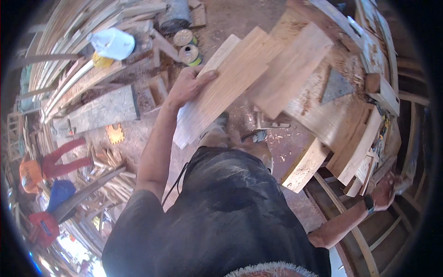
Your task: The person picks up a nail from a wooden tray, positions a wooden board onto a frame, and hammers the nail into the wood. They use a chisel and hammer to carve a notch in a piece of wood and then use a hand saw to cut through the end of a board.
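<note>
My left hand (pixel 191 85) grips the near edge of flat wooden boards (pixel 237 76), its thumb on top. The uppermost is brown with straight grain, and a paler one shows along its left side. Touching or overlapping their right side is another wide board (pixel 295 69), slightly blurred, at the edge of the sawdust-covered workbench (pixel 318 115); I cannot tell whether it rests there. My right hand (pixel 384 191) is far to the right, beside the stacked wood blocks (pixel 355 147). Its fingers are smeared by motion, so whether they hold anything is unclear.
A grey triangular plate (pixel 337 86) lies on the bench among shavings. At the back left are long planks (pixel 60 37), a whitish plastic jug (pixel 113 44) and two open cans (pixel 189 54). Left lie an orange saw-blade-like disc (pixel 115 133) and a heap of offcuts (pixel 113 175).
</note>
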A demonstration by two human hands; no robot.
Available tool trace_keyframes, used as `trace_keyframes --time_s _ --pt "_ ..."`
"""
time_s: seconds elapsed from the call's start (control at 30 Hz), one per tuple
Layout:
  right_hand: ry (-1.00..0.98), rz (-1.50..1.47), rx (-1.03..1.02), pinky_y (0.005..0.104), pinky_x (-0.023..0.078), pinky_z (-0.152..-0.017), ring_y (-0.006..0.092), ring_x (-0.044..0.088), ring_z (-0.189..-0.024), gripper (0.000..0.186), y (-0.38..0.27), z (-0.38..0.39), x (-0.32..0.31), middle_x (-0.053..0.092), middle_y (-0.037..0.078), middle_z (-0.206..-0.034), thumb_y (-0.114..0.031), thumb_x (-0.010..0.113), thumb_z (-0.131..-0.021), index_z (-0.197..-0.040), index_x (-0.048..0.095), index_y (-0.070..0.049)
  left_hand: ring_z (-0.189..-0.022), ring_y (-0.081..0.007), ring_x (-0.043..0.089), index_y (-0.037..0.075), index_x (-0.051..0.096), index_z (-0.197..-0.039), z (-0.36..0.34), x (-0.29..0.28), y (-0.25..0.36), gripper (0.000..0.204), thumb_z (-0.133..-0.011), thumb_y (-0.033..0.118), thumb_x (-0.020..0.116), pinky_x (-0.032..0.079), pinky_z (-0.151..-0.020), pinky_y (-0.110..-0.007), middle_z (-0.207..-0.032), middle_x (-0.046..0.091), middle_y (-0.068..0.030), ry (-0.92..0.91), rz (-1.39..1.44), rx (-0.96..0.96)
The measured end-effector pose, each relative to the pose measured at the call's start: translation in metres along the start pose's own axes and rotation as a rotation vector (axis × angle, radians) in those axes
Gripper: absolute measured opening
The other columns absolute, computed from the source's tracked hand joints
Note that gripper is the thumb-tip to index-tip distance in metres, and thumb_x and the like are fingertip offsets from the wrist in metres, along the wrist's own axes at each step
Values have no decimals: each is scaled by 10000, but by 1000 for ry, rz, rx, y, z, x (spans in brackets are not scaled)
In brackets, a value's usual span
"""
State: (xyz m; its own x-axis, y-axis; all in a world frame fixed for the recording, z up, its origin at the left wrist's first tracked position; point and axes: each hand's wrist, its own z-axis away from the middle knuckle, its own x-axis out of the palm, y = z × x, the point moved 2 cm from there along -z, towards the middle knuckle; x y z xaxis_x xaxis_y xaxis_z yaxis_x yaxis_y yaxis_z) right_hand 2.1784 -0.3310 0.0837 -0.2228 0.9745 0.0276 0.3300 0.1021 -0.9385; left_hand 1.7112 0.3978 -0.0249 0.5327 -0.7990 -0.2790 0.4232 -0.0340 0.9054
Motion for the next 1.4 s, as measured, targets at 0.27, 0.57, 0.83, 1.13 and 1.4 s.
trace_keyframes --time_s 0.27,0.57,0.83,1.13,1.4 --pt "77 141 38 463 446 -1148 361 581 -1297 532 -79 71 92 570 201 -1452 -214 506 -1019 -1505 471 1 -836 -207 709 17 772 -1119 25 -57 -102 640 -896 613 699 535 -801 -382 -918 770 -134 22 -74 -174" --pt "19 1214 -532 593 483 -1104 419 611 -1228 346 -92 103 318 644 285 -1265 -189 546 -1002 -1197 690 58 -945 -359 734 38 773 -1111 104 -99 -243 716 -844 697 689 544 -851 -436 -1014 761 -218 255 -324 -307" --pt "-18 1114 -482 427 590 -818 281 702 -848 153 -57 127 403 730 181 -945 -104 673 -989 -1026 745 26 -1050 -342 723 123 736 -1264 168 -186 -276 644 -883 640 689 529 -926 -424 -1124 755 -193 289 -396 -399" --pt "-727 820 -22 372 485 -648 229 606 -671 196 -23 361 594 690 131 -786 -119 777 -849 -966 717 26 -1094 -364 700 121 737 -1243 151 -325 -404 649 -960 672 544 530 -972 -457 -1175 738 -183 -5 -643 -468" --pt "-851 968 423 408 512 -663 259 629 -692 307 -6 569 771 671 171 -795 -244 783 -904 -1009 677 24 -1029 -400 706 124 696 -1243 128 -450 -519 709 -931 740 536 544 -930 -508 -1062 738 -222 -281 -753 -339"
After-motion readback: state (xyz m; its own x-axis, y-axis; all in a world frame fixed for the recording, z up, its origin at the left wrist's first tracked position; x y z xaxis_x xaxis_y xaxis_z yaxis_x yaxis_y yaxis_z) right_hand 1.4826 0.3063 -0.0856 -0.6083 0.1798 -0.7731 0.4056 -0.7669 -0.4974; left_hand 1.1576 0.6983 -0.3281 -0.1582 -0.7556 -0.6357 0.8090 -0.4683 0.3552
